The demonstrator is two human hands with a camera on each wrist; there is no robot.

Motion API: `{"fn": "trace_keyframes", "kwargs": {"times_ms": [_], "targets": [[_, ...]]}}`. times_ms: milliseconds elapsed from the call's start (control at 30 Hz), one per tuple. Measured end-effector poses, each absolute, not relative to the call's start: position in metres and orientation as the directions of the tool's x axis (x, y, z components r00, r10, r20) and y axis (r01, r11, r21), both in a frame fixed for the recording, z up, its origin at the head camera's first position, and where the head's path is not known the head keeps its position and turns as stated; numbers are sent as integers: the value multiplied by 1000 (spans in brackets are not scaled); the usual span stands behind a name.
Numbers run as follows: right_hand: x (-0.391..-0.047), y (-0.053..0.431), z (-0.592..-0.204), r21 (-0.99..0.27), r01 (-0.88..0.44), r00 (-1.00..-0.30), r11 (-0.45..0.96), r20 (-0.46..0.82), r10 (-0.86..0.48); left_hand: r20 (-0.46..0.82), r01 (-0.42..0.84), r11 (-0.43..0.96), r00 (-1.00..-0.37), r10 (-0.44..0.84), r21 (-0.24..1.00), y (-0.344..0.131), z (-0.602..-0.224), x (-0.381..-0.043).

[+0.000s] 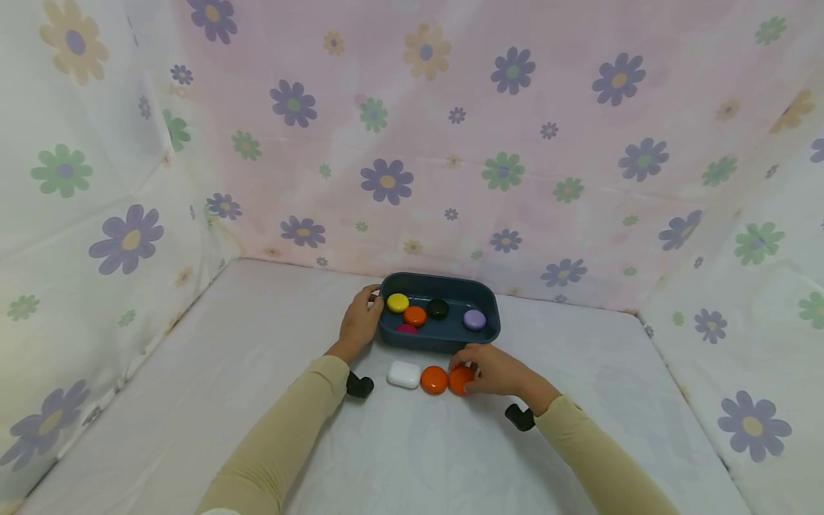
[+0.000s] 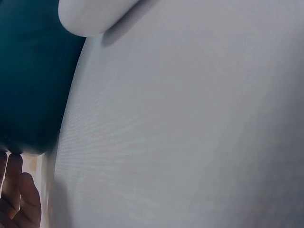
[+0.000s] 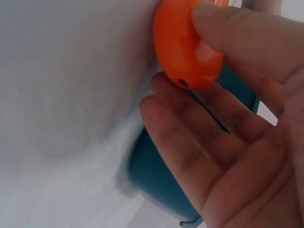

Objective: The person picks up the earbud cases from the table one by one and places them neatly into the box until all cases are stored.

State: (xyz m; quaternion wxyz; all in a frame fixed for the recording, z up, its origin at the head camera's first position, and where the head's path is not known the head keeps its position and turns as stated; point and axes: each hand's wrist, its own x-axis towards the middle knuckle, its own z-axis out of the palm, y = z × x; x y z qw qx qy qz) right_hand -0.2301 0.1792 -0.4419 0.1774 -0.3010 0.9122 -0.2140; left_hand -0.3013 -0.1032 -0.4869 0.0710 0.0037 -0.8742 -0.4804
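Observation:
My right hand [image 1: 498, 370] pinches a glossy orange disc [image 3: 183, 42] between thumb and fingers, just in front of a dark teal tray [image 1: 450, 332]. A small dark hole shows in that disc's edge in the right wrist view. To its left on the table lie a second orange disc [image 1: 434, 380] and a white rounded block [image 1: 403, 374]. At the tray's left end, my left hand [image 1: 360, 322] rests its fingers against the wall. Inside the tray sit yellow [image 1: 398, 303], orange [image 1: 415, 316], black [image 1: 438, 309] and lilac discs [image 1: 474, 320], plus a partly hidden magenta piece [image 1: 407, 329].
White cloth [image 1: 399, 458] covers the table. A flowered curtain [image 1: 438, 236] stands close behind the tray, with more curtain along both sides. Black wrist-worn devices [image 1: 359, 386] stick out beside both sleeves.

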Motion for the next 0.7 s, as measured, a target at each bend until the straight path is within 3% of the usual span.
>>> {"fn": "trace_keyframes", "kwargs": {"times_ms": [333, 700], "targets": [[-227, 181, -434, -472, -476, -767, 742, -189, -613, 122, 63, 536, -990, -76, 842, -103, -486, -301], [-246, 192, -406, -572, -567, -735, 593, 26, -677, 115, 53, 542, -990, -81, 838, -103, -487, -302]]}}
